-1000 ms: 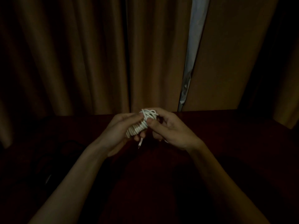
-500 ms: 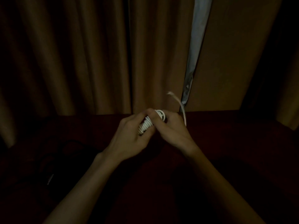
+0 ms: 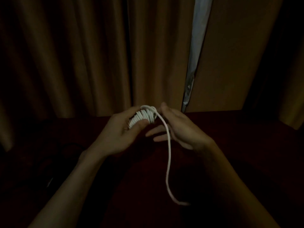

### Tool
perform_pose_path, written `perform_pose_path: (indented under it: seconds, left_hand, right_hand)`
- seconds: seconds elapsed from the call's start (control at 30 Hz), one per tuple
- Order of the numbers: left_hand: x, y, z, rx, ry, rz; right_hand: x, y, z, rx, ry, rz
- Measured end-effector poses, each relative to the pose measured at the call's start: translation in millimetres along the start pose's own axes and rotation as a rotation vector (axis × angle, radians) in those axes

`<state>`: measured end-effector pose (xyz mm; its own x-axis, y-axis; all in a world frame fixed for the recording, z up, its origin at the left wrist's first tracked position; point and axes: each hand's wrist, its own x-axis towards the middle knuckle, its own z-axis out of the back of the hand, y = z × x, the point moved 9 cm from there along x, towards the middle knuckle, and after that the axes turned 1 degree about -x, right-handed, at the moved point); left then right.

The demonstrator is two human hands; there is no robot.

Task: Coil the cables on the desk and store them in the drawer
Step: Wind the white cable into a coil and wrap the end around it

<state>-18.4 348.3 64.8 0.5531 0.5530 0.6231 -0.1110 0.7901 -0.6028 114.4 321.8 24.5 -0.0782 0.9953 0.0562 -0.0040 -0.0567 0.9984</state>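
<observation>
The coiling step was judged to be almost finished, and the storing was not yet begun. The white cable (image 3: 142, 117) was gathered into a tight bundle of many turns, and this bundle was held above the worktop (image 3: 238, 129), in front of the curtain (image 3: 82, 55). The left hand (image 3: 121, 135) was closed round the bundle: the thumb was pressed on its near side and the fingers were curled behind it. From the top of the bundle a loose tail (image 3: 169, 162) was led to the right and then hung far below the bundle, with its end free. The right hand (image 3: 179, 127) was seen just to the right of the bundle, with the fingers stretched out and the thumb raised. The tail was passed across these fingers, but no pinch on it could be made out, so this hand was taken as open. For the next move, the tail would need to be caught and wound or tucked round the bundle, so that the turns are kept together. No drawer was seen.
</observation>
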Motion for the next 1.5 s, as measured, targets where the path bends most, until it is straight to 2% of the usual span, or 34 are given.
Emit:
perform_pose_path:
  seconds: [0.07,0.13,0.27,0.37,0.5,0.6,0.7,0.77,0.87,0.97,1.03,1.13,1.2,1.33,1.43,1.5]
  left_hand:
    - [0,-7,-3,0.202,0.012,-0.125]
    - [-1,-7,-3,0.316,-0.002,-0.173]
    - [-1,-2,-1,0.306,-0.038,-0.121]
    - [-1,11,4,0.099,-0.114,0.069]
    - [1,12,4,0.002,-0.178,0.117]
    - [1,22,0,-0.171,-0.172,0.234]
    - [-2,31,-20,-0.648,-0.078,0.439]
    - [-4,29,-32,-0.826,-0.005,0.519]
    - [-7,26,-42,-0.881,0.095,0.564]
    - [-10,29,-45,-0.869,0.149,0.621]
    - [-11,28,-43,-0.837,0.171,0.635]
    - [-11,26,-40,-0.620,0.200,0.571]
    - [-10,23,-39,-0.501,0.188,0.510]
    - [-6,17,-28,-0.343,0.040,0.394]
    - [-3,6,-18,0.081,-0.024,0.166]
    - [-3,-5,-16,0.231,-0.081,0.056]
  right_hand:
    - [-2,-5,-5,0.049,0.069,-0.084]
    - [-6,-8,-10,0.034,0.132,-0.129]
    - [3,-8,-9,0.000,0.091,-0.029]
    - [9,-6,-7,0.058,0.051,0.015]
    - [10,-4,-12,0.277,0.100,0.057]
    - [11,-2,-14,0.268,0.109,0.148]
    - [10,7,-10,0.173,0.046,0.244]
    - [8,11,-6,0.082,0.033,0.273]
    - [1,14,-5,-0.053,0.090,0.309]
    - [-3,17,0,-0.215,-0.015,0.319]
    - [-3,19,4,-0.337,-0.159,0.343]
    - [-2,23,10,-0.566,-0.327,0.396]
    - [-3,24,12,-0.579,-0.374,0.413]
    - [-5,25,18,-0.566,-0.485,0.403]
    - [-3,22,21,-0.557,-0.544,0.396]
    - [-3,21,22,-0.544,-0.555,0.378]
